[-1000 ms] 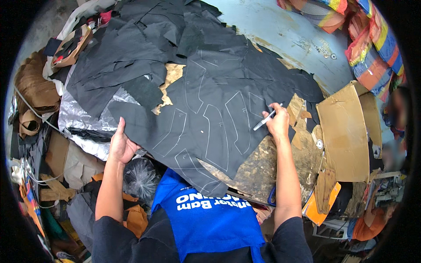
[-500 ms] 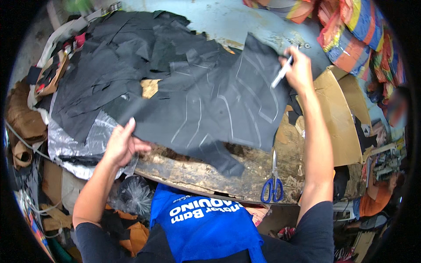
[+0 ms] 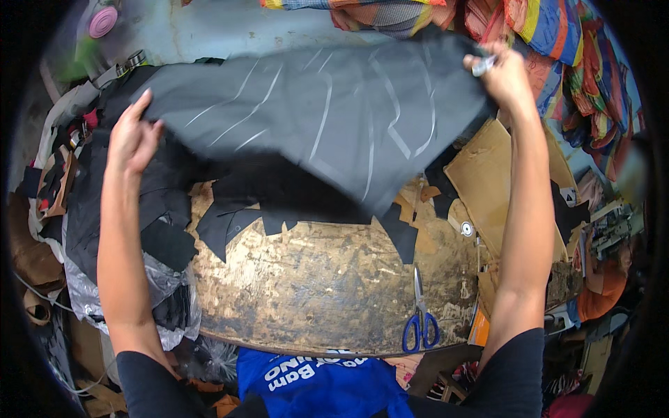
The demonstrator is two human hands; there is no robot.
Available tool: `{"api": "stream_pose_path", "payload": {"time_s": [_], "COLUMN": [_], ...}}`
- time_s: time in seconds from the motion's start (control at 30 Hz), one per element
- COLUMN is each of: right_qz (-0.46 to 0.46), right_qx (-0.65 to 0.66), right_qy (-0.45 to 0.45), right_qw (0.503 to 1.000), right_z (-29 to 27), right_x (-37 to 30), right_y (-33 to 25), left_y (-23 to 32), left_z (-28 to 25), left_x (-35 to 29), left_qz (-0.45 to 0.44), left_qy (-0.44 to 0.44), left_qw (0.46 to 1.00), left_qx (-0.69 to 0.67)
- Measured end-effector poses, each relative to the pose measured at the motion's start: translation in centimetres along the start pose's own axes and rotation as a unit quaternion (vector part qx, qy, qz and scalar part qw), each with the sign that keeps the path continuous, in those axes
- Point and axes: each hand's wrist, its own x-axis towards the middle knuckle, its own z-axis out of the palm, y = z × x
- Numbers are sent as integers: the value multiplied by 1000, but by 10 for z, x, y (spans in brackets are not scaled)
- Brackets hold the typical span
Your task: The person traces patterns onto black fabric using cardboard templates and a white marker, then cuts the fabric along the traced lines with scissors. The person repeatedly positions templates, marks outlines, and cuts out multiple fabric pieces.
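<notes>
A black fabric sheet [image 3: 306, 104] with pale drawn outlines is stretched in the air above the table, blurred by motion. My left hand [image 3: 134, 139] grips its left end, with the thumb at the edge. At the upper right, my right hand [image 3: 507, 78] is closed round a silver-white pen [image 3: 483, 66] and the sheet's right end. Under the sheet, cut black fabric pieces [image 3: 230, 219] lie on the worn wooden table [image 3: 300, 279]. Blue-handled scissors [image 3: 420, 320] rest near the table's front edge, blades pointing away from me.
Dark fabric [image 3: 90, 223] is heaped on clear plastic [image 3: 83, 292] at the left. A cardboard box [image 3: 488, 188] stands at the right, beside a small white disc [image 3: 466, 228]. Colourful striped bags [image 3: 550, 35] hang at the back right. Another person in orange [image 3: 603, 296] is at the far right.
Both hands have risen, lifting the marked sheet up and away from me. More of the tabletop and the small cut pieces now shows. The right hand now also grips the sheet's end.
</notes>
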Motion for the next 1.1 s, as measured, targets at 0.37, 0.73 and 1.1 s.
{"api": "stream_pose_path", "payload": {"time_s": [0.37, 0.73, 1.1], "right_qz": [-32, -58, 55], "right_qx": [-18, 19, 12], "right_qy": [-535, -55, -27], "right_qw": [844, 997, 998], "right_z": [98, 32, 54], "right_x": [-255, -137, -143], "right_y": [-31, 0, 37], "left_y": [15, 17, -149], "left_z": [-67, -9, 42], "left_x": [-122, -79, 5], "left_qz": [-213, 163, -185], "left_qy": [-86, -89, 9], "left_qw": [890, 945, 776], "left_qx": [395, 270, 603]}}
